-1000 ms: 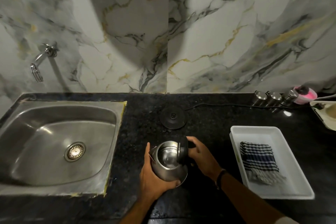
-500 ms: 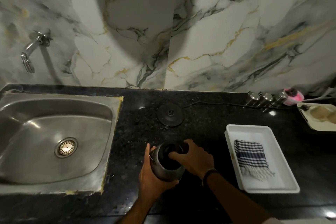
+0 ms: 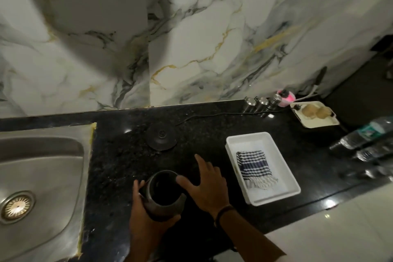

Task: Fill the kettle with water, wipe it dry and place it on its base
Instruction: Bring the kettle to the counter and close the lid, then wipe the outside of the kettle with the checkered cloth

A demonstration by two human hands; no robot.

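The kettle (image 3: 164,192) is stood on the black granite counter (image 3: 119,155), near its front edge, and every other place is given from it. Its steel body is clasped from the near left side by the left hand (image 3: 146,217), whose fingers are wrapped around the wall. The right hand (image 3: 207,185) is spread wide and flat just right of the kettle, palm down, with only the thumb laid against the kettle's dark rim; nothing is gripped by it. A dark band is worn on the right wrist. The kettle's top looks dark, and whether a lid is seated there cannot be told.

Directly behind the kettle, toward the marble wall, the round black base (image 3: 162,137) is seen, well apart from it, with its cord (image 3: 212,114) run off to the right along the wall. To the kettle's left the steel sink (image 3: 42,155) is set into the counter. To its right a white tray (image 3: 276,195) is placed, and a blue-and-white checked cloth (image 3: 254,166) is folded inside it. Farther right and back, three steel shakers (image 3: 262,103), a pink object (image 3: 286,97) and a cream dish (image 3: 314,123) are lined up. At the far right, plastic water bottles (image 3: 365,136) are laid; a green label is borne by one, but its writing is too blurred to be read. No other writing can be made out.
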